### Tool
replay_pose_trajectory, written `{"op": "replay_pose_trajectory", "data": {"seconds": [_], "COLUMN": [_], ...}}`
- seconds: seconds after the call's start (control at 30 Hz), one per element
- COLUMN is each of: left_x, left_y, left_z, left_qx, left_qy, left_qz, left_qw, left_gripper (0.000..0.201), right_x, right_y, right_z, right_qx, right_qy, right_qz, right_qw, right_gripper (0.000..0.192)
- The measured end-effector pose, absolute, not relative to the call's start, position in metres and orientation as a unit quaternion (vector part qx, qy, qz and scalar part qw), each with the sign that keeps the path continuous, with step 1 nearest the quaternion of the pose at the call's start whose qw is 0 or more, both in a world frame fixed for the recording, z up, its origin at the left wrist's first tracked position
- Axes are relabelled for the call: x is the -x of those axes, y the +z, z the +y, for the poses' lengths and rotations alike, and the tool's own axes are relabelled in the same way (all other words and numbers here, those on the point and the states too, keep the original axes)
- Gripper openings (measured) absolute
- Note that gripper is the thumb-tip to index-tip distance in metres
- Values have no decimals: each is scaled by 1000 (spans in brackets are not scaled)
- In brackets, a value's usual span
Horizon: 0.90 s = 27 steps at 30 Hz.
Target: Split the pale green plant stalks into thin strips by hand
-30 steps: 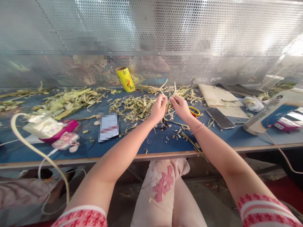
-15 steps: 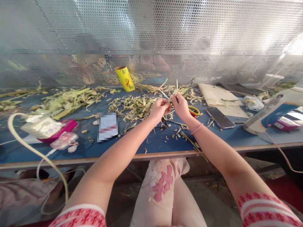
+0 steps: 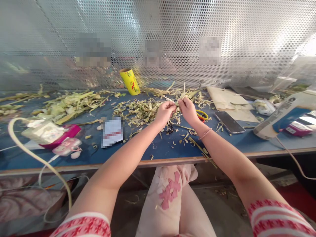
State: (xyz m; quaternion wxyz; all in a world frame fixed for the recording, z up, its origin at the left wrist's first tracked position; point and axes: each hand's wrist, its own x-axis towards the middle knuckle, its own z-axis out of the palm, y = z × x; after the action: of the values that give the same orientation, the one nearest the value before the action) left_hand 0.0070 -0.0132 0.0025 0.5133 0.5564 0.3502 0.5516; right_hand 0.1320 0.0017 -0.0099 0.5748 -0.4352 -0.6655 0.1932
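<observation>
Above the blue table, my left hand is closed in a pinch on a thin pale plant strip, one end of which sticks out up and to the left. Close beside it, my right hand is closed too, its thumb and finger pinching the strip material; another narrow piece stands up behind it. The fingertips hide the exact grip. Around and under both hands lies a heap of shredded, dried green-beige strips. Yellow-handled scissors, partly covered, rest right of my right wrist.
A yellow printed tube stands at the back against the perforated metal panel. A dark phone and a leaning bottle are right. Left are a leaf pile, a blurred-screen phone and a cabled charger.
My left hand has shifted slightly left, away from my right hand, and the gap between the fingertips has widened a little. My right hand has hardly moved.
</observation>
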Motion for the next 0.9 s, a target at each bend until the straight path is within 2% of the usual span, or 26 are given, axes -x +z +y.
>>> {"op": "replay_pose_trajectory", "data": {"seconds": [0.2, 0.43, 0.57, 0.7, 0.9], "left_x": [-7, -6, -7, -7, -5], "left_y": [2, 3, 1, -3, -6], "left_z": [-12, -16, -15, -10, -7], "left_qx": [-560, -559, -553, -557, -565], "left_qy": [552, 552, 545, 561, 576], "left_qz": [368, 365, 352, 355, 383], "left_qw": [496, 500, 523, 499, 450], "left_gripper": [7, 11, 21, 37, 40], "right_x": [-132, -133, -132, -130, -127], "right_y": [-9, -11, -8, -5, -6], "right_z": [2, 4, 1, -4, -5], "right_qx": [427, 423, 429, 437, 403], "right_qy": [210, 206, 181, 164, 257], "right_qz": [-655, -660, -671, -687, -695], "right_qw": [586, 586, 577, 557, 538], "right_gripper": [35, 33, 31, 31, 32]}}
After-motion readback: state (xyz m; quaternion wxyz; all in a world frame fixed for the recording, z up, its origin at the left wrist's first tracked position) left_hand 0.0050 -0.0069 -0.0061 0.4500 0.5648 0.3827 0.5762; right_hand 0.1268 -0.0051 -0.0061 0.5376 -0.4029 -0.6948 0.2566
